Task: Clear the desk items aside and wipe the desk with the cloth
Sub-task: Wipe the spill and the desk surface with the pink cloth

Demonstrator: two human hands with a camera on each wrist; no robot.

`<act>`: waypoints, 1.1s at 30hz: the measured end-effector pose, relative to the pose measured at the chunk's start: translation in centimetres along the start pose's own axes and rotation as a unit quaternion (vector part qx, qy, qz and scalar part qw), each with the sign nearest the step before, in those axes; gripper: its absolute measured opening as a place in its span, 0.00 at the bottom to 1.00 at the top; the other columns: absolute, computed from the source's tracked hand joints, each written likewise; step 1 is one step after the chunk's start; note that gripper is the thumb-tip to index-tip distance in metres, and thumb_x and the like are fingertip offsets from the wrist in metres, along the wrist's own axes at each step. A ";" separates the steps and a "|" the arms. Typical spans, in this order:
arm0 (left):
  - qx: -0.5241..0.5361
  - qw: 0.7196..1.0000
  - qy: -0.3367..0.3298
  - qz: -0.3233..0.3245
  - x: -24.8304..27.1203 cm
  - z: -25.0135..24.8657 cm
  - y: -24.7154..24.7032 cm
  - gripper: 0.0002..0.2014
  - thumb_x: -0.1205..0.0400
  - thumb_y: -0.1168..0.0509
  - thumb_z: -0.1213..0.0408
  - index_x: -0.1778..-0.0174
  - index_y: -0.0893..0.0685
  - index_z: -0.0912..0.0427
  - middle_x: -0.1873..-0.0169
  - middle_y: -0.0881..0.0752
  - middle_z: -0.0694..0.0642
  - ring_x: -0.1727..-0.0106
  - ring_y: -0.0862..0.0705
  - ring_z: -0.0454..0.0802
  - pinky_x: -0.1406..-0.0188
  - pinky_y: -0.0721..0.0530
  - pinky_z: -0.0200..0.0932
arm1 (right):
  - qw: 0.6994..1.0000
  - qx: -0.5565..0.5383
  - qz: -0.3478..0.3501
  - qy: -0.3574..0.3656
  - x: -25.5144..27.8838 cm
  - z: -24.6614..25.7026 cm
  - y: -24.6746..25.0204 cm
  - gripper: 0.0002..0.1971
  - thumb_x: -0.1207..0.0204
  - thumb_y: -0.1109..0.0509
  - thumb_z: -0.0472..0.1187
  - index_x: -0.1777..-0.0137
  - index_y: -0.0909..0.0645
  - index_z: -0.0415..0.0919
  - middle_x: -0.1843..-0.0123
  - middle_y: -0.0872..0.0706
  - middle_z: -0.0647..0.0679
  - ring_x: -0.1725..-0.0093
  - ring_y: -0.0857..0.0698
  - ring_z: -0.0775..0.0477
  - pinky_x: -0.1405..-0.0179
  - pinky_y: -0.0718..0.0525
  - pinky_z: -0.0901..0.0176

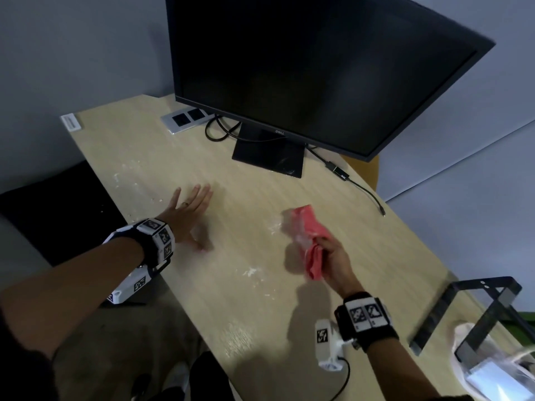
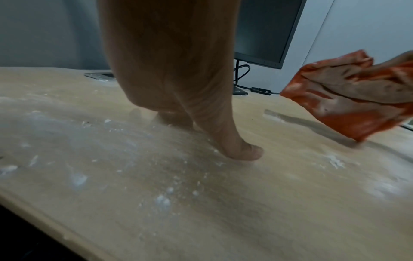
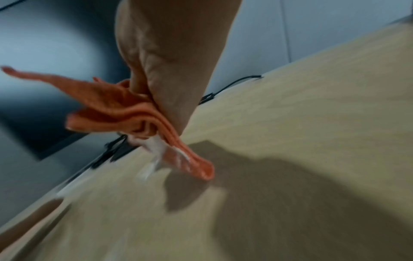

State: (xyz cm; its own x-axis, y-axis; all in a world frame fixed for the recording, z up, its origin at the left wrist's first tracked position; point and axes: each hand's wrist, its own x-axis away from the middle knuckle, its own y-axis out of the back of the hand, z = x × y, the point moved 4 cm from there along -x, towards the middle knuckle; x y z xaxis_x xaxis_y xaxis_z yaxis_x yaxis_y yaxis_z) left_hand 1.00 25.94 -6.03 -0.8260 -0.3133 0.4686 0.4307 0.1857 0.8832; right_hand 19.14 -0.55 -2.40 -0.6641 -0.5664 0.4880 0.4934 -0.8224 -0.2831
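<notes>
My right hand (image 1: 333, 256) holds the cloth (image 1: 304, 233), with the fingers curled around one bunched end of it. The cloth is red-pink and has white powder on its folds. From the left wrist view its lower corner is at the desk surface or just above it; I cannot tell if it touches. The rest of the cloth hangs out from my fist toward 11 o'clock.

My left hand (image 1: 188, 215) lies flat on the desk (image 1: 260, 299) with the fingers straight and spread, and it holds nothing. It is at 9 o'clock from the cloth, well apart from it. The thumb (image 2: 243, 151) presses on the wood.

White powder (image 2: 163, 201) is scattered on the desk around my left hand, and more patches are between the two hands.

At 12 o'clock stands the monitor (image 1: 304, 68) on its base (image 1: 269, 157), screen dark. A cable (image 1: 362, 186) runs from it toward 2 o'clock. A socket plate (image 1: 185, 120) is at 11 o'clock near the desk's back edge. At 4 o'clock, at the desk's end, is a black metal stand (image 1: 469, 308).
</notes>
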 end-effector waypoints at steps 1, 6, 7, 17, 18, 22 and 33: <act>0.001 1.000 0.000 0.007 0.0 0.0 -0.1 0.71 0.41 0.35 0.24 0.21 0.72 0.64 0.18 0.67 0.59 0.16 0.64 0.58 0.21 0.61 0.65 | 0.999 0.007 -0.024 0.023 -1.0 0.6 0.8 0.13 0.21 0.44 0.29 0.45 0.20 0.37 0.67 0.13 0.49 0.79 0.20 0.54 0.78 0.20 0.65; 0.023 0.998 0.015 0.051 0.0 0.1 -0.6 0.74 0.42 0.29 0.28 0.22 0.76 0.64 0.20 0.73 0.57 0.18 0.70 0.54 0.22 0.66 0.64 | 0.996 0.062 -0.044 0.053 -5.9 0.4 1.6 0.14 0.16 0.48 0.34 0.41 0.22 0.34 0.80 0.24 0.53 0.84 0.27 0.56 0.83 0.27 0.69; 0.020 0.998 0.017 0.053 0.0 0.0 -0.6 0.74 0.41 0.29 0.29 0.23 0.76 0.64 0.20 0.74 0.58 0.18 0.70 0.55 0.22 0.66 0.64 | 0.993 0.093 -0.037 0.057 -6.6 -0.1 1.0 0.15 0.17 0.45 0.39 0.35 0.24 0.33 0.78 0.22 0.53 0.82 0.26 0.56 0.81 0.26 0.68; 0.025 0.998 0.011 0.055 0.1 -0.2 -0.3 0.75 0.42 0.29 0.28 0.23 0.76 0.64 0.20 0.74 0.58 0.18 0.70 0.55 0.22 0.64 0.66 | 0.841 0.497 0.139 0.164 -6.5 -4.8 -5.5 0.23 0.18 0.48 0.45 0.22 0.35 0.54 0.16 0.48 0.54 0.17 0.60 0.49 0.22 0.74 0.45; 0.023 0.998 0.010 0.055 0.1 -0.2 -0.2 0.75 0.42 0.29 0.28 0.23 0.77 0.64 0.20 0.74 0.58 0.18 0.70 0.55 0.22 0.64 0.66 | 0.839 0.497 0.155 0.158 -6.2 -5.2 -5.1 0.25 0.20 0.50 0.51 0.23 0.34 0.54 0.16 0.47 0.54 0.17 0.60 0.50 0.22 0.75 0.45; 0.014 0.998 0.014 0.059 0.1 -0.3 -0.1 0.74 0.42 0.29 0.28 0.24 0.77 0.64 0.21 0.75 0.58 0.18 0.70 0.55 0.22 0.64 0.67 | 0.822 0.511 0.203 0.150 -4.1 -6.6 -4.5 0.23 0.20 0.47 0.45 0.25 0.30 0.51 0.19 0.45 0.59 0.16 0.58 0.49 0.21 0.72 0.36; -0.022 1.000 0.022 -0.002 0.6 -0.5 -0.5 0.72 0.40 0.36 0.24 0.22 0.73 0.65 0.20 0.72 0.63 0.17 0.67 0.60 0.22 0.62 0.67 | 0.827 0.503 0.207 0.141 4.0 -11.3 -3.5 0.21 0.20 0.40 0.36 0.29 0.29 0.56 0.21 0.41 0.63 0.17 0.58 0.54 0.22 0.73 0.41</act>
State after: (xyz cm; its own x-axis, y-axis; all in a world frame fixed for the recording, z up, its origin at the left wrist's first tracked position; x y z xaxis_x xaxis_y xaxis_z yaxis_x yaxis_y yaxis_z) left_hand 0.48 25.22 -6.24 -0.8113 -0.3537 0.4654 0.4447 0.1434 0.8841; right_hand 8.41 -0.52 -8.80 -0.3565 -0.8950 0.2683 0.8350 -0.1763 0.5213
